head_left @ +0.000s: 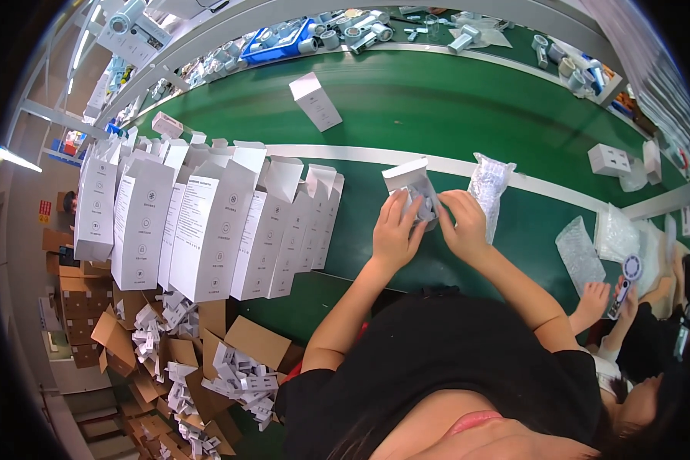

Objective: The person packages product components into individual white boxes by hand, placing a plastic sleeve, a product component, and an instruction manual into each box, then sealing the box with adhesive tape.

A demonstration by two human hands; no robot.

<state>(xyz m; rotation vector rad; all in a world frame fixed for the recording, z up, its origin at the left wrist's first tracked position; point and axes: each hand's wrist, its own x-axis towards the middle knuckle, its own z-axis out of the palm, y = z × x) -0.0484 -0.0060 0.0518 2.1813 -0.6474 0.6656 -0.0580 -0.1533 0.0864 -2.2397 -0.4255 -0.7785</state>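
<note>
A small white carton (406, 170) with its top flap raised is between my hands over the green worktable. Some grey-white thing sits in its open mouth, mostly covered by my fingers, so its kind cannot be made out. My left hand (395, 236) is closed at the carton's left side, its fingertips at the opening. On the opposite side my right hand (466, 226) grips the carton's right edge. Just beyond the right hand lies a bubble-wrapped packet (489, 188), its contents hidden.
Tall white cartons (207, 222) with raised flaps crowd the left. A white box (315, 102) lies on the green belt (414, 92) ahead. Bubble-wrap pouches (579, 253) lie at right, near a co-worker's hands holding a handheld device (631, 270). Cardboard boxes (257, 343) of white pieces stand lower left.
</note>
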